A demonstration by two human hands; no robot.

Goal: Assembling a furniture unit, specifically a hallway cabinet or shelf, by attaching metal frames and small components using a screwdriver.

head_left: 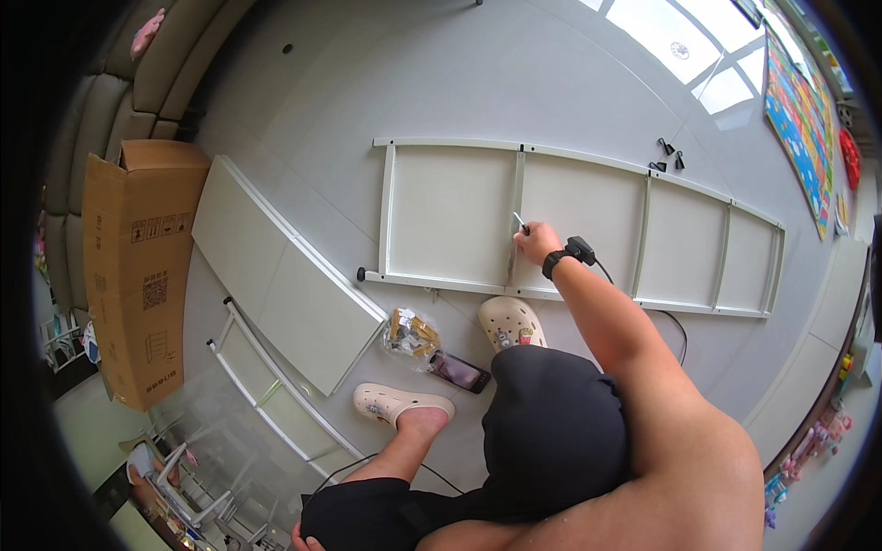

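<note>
My left hand (310, 540), by my black shorts (367, 511), mostly cut off, grip I could not tell; my right arm (617, 317), stretched forward; right hand (538, 242), pinching a small metal-tipped tool (520, 221) at the white frame (447, 281)'s inner crossbar (519, 184); step, seemingly crossbar work; next move, I judged, needed a steady wrist; beyond, black fittings (666, 147).

I count two hands (535, 244), two clogs (395, 402), one phone (459, 372), one carton (138, 285) and one bag (410, 338). I see two white frames (519, 184) and three black fittings (679, 161).

Right hand (537, 242) forward, pinched; left hand (301, 540) low, perhaps loose.
</note>
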